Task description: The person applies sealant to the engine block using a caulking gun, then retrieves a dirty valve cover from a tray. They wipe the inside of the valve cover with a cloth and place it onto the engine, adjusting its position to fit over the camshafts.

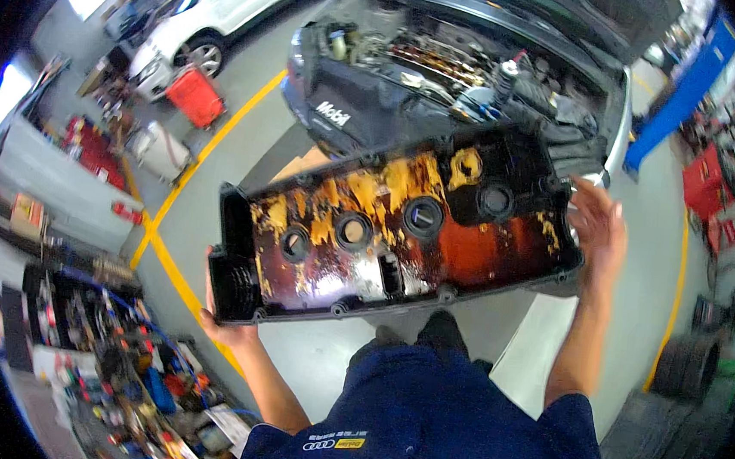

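Note:
Between my two hands is a long black engine valve cover [503, 257], its inner side turned up toward me. Brown oil film and patches of yellowish sludge coat the inside, and several round holes run along it. The cover is tilted, with its right end higher in view. My left hand [234, 331] grips the lower left corner, its fingers partly hidden behind the cover. At the opposite end my right hand [598, 235] holds the short right edge, fingers bent against it. Beyond the cover, an oily engine [441, 63] lies exposed in a dark car.
A dark protective cover [351, 112] drapes over the car's front, below the raised hood [574, 17]. Tools and parts crowd a bench [141, 367] at lower left. A red cart [195, 97], a white car [256, 1] and a blue lift post [685, 90] stand around.

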A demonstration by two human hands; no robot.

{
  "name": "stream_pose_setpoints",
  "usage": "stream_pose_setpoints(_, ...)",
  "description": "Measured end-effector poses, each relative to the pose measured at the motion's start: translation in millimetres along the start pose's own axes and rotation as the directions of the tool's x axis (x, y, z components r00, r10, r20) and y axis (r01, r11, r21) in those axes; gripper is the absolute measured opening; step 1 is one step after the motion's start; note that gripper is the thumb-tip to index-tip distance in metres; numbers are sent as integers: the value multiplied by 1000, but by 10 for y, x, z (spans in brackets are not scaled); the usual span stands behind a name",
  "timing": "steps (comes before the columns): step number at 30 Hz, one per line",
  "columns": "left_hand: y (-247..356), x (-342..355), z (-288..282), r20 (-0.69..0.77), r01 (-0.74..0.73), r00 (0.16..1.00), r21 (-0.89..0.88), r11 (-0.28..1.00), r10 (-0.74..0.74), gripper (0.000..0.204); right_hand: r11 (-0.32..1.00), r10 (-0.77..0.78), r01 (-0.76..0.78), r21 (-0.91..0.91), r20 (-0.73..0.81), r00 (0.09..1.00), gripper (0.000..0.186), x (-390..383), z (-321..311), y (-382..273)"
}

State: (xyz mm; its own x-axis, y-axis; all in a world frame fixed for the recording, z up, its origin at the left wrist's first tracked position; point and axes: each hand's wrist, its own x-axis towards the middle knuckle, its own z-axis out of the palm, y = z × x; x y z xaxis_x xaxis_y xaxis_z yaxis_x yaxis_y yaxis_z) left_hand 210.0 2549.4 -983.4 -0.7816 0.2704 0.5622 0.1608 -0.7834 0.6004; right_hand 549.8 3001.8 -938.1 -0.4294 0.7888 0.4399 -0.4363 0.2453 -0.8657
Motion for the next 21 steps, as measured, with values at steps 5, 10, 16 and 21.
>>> stream_pose_setpoints(5, -36, 32, -283, 198, 126, 968, 144, 982, -153, 119, 416, 39, -251, 874, 259, 965, 106, -866, 119, 1402)
stream_pose_setpoints(10, 355, 745, -160, 157, 144, 972, 190, 971, -175, 111, 560, 140, -226, 797, 177, 974, 114, -499, 795, 1051)
stream_pose_setpoints(16, 573, 571, -12, 398, 43, 908, 229, 972, -134, 108, 639, 57, -97, 763, 78, 995, 119, -585, 733, 1291)
stream_pose_setpoints(21, 327, 817, -867, 156, 2, 987, 279, 960, -47, 109, 753, -40, 0, 658, 46, 998, 128, -741, 721, 1078)
